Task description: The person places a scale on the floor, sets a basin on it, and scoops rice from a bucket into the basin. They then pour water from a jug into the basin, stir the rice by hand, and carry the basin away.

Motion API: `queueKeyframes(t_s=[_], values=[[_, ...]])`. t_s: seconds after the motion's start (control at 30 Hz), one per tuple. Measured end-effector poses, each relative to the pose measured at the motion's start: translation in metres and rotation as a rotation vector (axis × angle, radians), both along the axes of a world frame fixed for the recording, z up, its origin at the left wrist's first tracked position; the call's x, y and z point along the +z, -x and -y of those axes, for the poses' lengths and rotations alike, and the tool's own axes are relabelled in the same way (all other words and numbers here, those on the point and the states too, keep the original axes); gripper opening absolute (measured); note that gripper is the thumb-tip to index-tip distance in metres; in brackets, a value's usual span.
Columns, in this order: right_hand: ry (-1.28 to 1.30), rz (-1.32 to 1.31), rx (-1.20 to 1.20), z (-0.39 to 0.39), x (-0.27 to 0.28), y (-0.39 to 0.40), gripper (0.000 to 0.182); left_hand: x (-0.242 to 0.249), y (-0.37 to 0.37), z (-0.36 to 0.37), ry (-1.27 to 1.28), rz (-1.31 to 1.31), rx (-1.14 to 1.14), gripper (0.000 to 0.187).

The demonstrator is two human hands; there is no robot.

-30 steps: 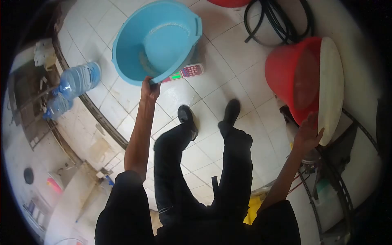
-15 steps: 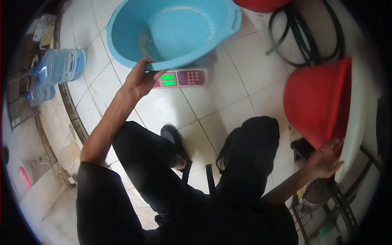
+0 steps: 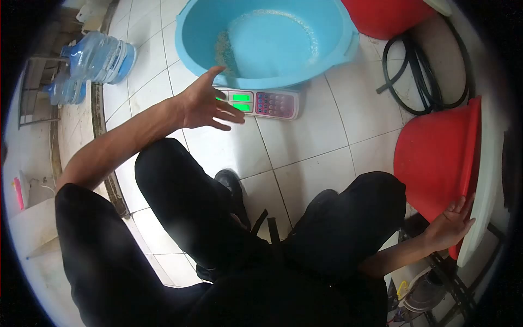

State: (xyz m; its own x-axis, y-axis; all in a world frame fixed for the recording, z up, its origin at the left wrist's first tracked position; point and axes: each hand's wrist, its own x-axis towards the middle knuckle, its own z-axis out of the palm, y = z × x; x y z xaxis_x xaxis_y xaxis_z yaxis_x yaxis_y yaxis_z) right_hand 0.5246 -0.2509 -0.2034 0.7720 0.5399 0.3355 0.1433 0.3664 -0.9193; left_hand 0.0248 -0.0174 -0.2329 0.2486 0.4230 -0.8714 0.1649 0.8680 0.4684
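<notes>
My left hand (image 3: 210, 107) is raised just in front of a digital scale (image 3: 277, 104), fingers spread and holding nothing. A large light-blue plastic tub (image 3: 261, 83) rests on that scale, with pale grain-like bits scattered inside. Two green displays on the scale are lit, partly covered by my fingers. Over to the right, my right hand (image 3: 449, 224) touches the edge where a red tub (image 3: 430, 158) meets a pale flat board or lid (image 3: 485, 185). Its fingers look stretched out, and I cannot make out a firm grip.
A coiled black hose (image 3: 417, 82) lies on the tiled floor beside another red tub (image 3: 389, 16). Big clear water bottles (image 3: 103, 57) are at the left. A dark metal rack (image 3: 457, 286) stands at lower right, by my knee.
My left hand has let go of the blue tub's rim and spread its fingers. The view has shifted, so the tubs appear farther right. My right hand stays at the red tub's edge.
</notes>
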Motion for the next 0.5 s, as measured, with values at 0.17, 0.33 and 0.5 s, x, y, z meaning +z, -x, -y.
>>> queueKeyframes(t_s=[0.17,0.33,0.5], values=[[-0.303,-0.155,0.291,-0.001,0.003,-0.020,0.064,0.068,-0.034,0.009,-0.785,0.018,-0.764,0.069],[-0.368,0.059,-0.240,-0.045,0.058,-0.033,0.057,0.126,-0.132,0.034,-1.331,0.368,-0.661,0.056],[-0.601,0.206,-0.216,-0.057,0.107,-0.068,0.041,0.086,-0.153,0.121,-1.460,0.359,-1.624,0.048]])
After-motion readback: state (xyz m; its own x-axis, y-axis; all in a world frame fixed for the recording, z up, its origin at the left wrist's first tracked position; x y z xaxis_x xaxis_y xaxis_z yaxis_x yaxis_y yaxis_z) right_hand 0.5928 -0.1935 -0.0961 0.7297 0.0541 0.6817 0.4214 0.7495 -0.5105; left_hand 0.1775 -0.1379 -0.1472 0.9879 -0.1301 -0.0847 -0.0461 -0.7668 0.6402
